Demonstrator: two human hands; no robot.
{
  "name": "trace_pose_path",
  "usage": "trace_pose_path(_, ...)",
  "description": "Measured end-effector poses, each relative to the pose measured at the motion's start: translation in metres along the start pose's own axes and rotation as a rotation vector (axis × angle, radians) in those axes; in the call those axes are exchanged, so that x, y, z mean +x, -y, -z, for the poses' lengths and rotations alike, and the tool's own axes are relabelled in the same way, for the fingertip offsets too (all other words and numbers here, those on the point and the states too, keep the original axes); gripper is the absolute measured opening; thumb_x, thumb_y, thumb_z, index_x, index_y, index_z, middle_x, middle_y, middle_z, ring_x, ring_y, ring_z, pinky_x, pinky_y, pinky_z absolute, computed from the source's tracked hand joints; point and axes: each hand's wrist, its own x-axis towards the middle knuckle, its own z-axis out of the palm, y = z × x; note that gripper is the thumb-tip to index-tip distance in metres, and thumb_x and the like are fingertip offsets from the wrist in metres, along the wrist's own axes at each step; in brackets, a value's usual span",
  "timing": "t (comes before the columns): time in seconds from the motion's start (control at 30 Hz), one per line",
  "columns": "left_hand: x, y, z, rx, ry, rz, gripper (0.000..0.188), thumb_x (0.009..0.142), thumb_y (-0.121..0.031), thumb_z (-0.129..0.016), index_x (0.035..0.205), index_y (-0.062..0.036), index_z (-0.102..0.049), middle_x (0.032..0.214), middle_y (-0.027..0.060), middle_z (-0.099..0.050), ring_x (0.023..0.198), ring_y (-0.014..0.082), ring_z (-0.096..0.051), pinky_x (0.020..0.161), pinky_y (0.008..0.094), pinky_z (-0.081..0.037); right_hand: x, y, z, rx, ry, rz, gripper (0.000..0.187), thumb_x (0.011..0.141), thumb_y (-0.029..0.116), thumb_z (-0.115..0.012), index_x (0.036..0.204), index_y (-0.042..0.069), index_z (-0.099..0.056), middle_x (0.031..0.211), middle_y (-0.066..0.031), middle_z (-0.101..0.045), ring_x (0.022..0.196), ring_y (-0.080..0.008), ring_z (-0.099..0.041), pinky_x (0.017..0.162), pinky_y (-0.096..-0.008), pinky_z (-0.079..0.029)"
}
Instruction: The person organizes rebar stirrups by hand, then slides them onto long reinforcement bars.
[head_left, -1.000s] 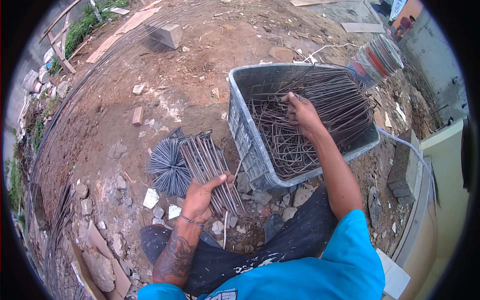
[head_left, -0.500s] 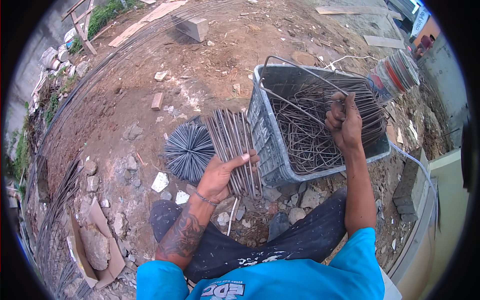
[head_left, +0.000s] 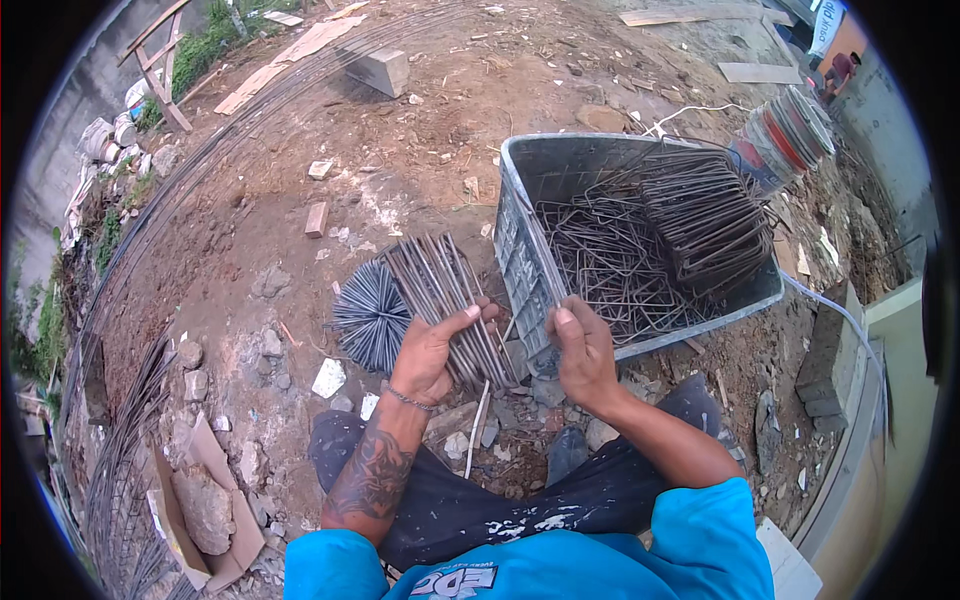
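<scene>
Grey tub (head_left: 518, 255), bucket (head_left: 785, 140) beyond right hand (head_left: 585, 355)

Fisheye view from the person's head, directed downward and forward.
The camera is placed high above the blue T-shirt (head_left: 600, 555), which fills the bottom of the frame. It is rather near to the left hand (head_left: 435, 345) and the right hand (head_left: 582, 355), both around the middle. Toward the top edge, the dirt ground (head_left: 470, 105) lies farther away. The lens is very wide, so the grey wall (head_left: 885, 160) at upper right appears curved.
</scene>
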Motion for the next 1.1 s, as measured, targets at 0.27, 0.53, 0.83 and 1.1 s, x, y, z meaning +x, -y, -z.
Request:
trace_pose_path(0.27,0.003,0.004,0.007,-0.045,0.011,0.004,0.024,0.081,0.001,-0.058,0.104,0.0091,-0.055,0.093,0.0160,-0.065,0.082,0.0209,-0.065,0.072,0.0312,-0.056,-0.031,-0.030,-0.043,-0.196,0.223,0.063,0.028,0.097,0.026,-0.035,0.090,0.000,-0.044,0.064,-0.0140,-0.045,0.060,-0.0218,-0.045,0.058,-0.0369,-0.039)
trace_pose_path(0.53,0.009,0.008,0.007,-0.071,-0.094,-0.033,0.023,0.080,0.003,-0.060,0.103,0.0060,-0.056,0.093,0.0142,-0.065,0.081,0.0205,-0.065,0.072,0.0309,-0.057,-0.030,-0.022,-0.042,-0.174,0.228,-0.007,0.022,0.096,0.018,-0.037,0.090,-0.002,-0.043,0.077,-0.0181,-0.042,0.071,-0.0315,-0.047,0.066,-0.0403,-0.039)
trace_pose_path(0.83,0.017,0.014,0.009,-0.050,-0.097,-0.039,0.026,0.079,0.001,-0.063,0.103,0.0035,-0.055,0.091,0.0128,-0.065,0.078,0.0202,-0.065,0.065,0.0314,-0.057,-0.022,-0.027,-0.037,-0.216,0.298,0.079,0.017,0.094,0.013,-0.041,0.091,-0.003,-0.045,0.083,-0.0198,-0.045,0.074,-0.0387,-0.048,0.068,-0.0449,-0.041)
trace_pose_path(1.1,0.017,0.018,0.015,-0.036,-0.186,-0.032,0.021,0.079,0.002,-0.063,0.099,0.0043,-0.057,0.089,0.0124,-0.065,0.078,0.0203,-0.064,0.069,0.0311,-0.056,0.085,-0.006,0.040,-0.652,0.022,0.116,0.032,0.091,0.032,-0.047,0.085,0.003,-0.060,0.075,-0.0138,-0.061,0.070,-0.0358,-0.060,0.063,-0.0460,-0.047)
